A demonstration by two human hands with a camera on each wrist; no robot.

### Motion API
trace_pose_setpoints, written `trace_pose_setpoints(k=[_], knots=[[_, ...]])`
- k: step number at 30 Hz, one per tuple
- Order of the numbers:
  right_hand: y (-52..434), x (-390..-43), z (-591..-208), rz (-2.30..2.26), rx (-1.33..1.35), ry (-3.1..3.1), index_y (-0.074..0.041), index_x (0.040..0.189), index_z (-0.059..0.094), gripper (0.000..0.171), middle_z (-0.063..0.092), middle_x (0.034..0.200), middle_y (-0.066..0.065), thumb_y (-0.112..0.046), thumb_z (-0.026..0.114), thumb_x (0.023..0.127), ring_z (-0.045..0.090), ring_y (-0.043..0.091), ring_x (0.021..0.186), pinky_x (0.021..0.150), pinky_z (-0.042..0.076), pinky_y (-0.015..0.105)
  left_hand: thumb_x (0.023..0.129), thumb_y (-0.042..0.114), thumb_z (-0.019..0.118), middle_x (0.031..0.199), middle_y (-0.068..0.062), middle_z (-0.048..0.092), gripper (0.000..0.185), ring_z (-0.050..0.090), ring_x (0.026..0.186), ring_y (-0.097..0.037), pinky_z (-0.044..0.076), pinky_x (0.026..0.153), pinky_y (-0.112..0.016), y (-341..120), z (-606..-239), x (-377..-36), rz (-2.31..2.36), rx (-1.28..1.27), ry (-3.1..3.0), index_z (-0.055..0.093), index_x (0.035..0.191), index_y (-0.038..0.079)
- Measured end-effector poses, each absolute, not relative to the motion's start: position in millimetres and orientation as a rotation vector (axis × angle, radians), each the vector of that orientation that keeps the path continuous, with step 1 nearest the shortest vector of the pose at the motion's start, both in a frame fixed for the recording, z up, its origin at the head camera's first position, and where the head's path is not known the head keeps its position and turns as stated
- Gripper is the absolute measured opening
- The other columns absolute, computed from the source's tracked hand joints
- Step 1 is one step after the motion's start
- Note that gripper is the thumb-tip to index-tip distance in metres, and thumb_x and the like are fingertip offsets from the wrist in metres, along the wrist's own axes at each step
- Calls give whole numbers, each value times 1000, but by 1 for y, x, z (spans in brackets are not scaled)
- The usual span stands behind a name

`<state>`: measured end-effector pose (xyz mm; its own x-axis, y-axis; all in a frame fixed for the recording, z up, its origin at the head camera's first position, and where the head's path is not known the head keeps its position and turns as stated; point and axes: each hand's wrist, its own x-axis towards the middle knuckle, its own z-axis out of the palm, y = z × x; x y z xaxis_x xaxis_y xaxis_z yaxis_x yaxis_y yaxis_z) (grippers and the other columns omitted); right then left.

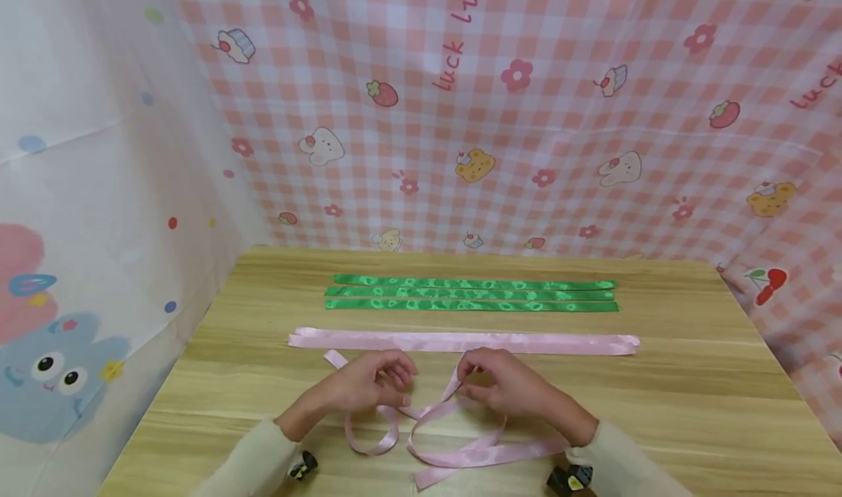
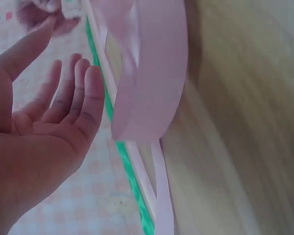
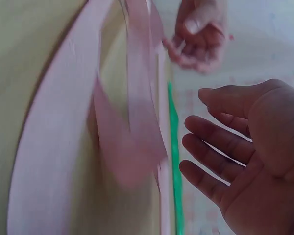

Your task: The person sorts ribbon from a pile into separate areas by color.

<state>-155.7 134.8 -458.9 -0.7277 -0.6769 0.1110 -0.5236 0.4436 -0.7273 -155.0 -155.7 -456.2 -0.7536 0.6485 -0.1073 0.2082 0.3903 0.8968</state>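
My left hand (image 1: 378,380) hovers over a loose pink ribbon (image 1: 460,457), its fingers loosely bent. In the left wrist view the left hand (image 2: 49,112) shows its palm, thumb apart from the fingers and nothing between them. Facing it is my right hand (image 1: 503,384), whose fingertips overlap an upright stretch of ribbon in the head view. The right wrist view shows the right hand (image 3: 240,147) with relaxed fingers and the pink ribbon (image 3: 142,88) apart from them. That ribbon curls in loops below and between both hands.
Behind the hands a flat pink ribbon strip (image 1: 460,341) lies across the wooden table (image 1: 691,409). Farther back are three parallel green ribbon strips (image 1: 470,294). A checked pink cloth (image 1: 421,124) hangs behind the table, and a white printed cloth (image 1: 99,175) on the left.
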Motion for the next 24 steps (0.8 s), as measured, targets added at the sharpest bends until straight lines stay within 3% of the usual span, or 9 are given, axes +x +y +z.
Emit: trace_pose_setpoints(k=[8, 14, 20, 24], knots=[[102, -151, -474, -1167, -1046, 2309, -10, 97, 65, 12, 71, 97, 1, -3, 71, 89, 67, 11, 94, 85, 55, 27, 76, 1, 82, 93, -5, 70, 32, 63, 84, -19, 52, 75, -28, -151, -462, -146, 1205, 812, 2277, 64, 101, 9], [102, -144, -476, -1155, -990, 2296, -16, 97, 64, 14, 68, 94, -8, -8, 73, 89, 63, 5, 92, 85, 52, 24, 80, -7, 74, 80, 1, 71, 26, 62, 74, -5, 52, 71, -22, -152, -468, -145, 1176, 870, 2272, 65, 99, 7], [105, -138, -476, -1257, -955, 2204, -15, 104, 60, 22, 68, 96, -7, -17, 76, 89, 64, 5, 91, 82, 52, 24, 87, -2, 71, 83, 1, 68, 18, 63, 77, -6, 53, 73, -23, -148, -459, -141, 1252, 875, 2194, 64, 98, 10], [104, -136, -474, -1449, -926, 2064, -9, 107, 56, 26, 72, 96, 1, -20, 72, 92, 68, 11, 91, 81, 53, 25, 89, 6, 72, 89, -1, 67, 18, 64, 84, -11, 53, 82, -30, -140, -451, -139, 1353, 868, 2148, 59, 99, 13]])
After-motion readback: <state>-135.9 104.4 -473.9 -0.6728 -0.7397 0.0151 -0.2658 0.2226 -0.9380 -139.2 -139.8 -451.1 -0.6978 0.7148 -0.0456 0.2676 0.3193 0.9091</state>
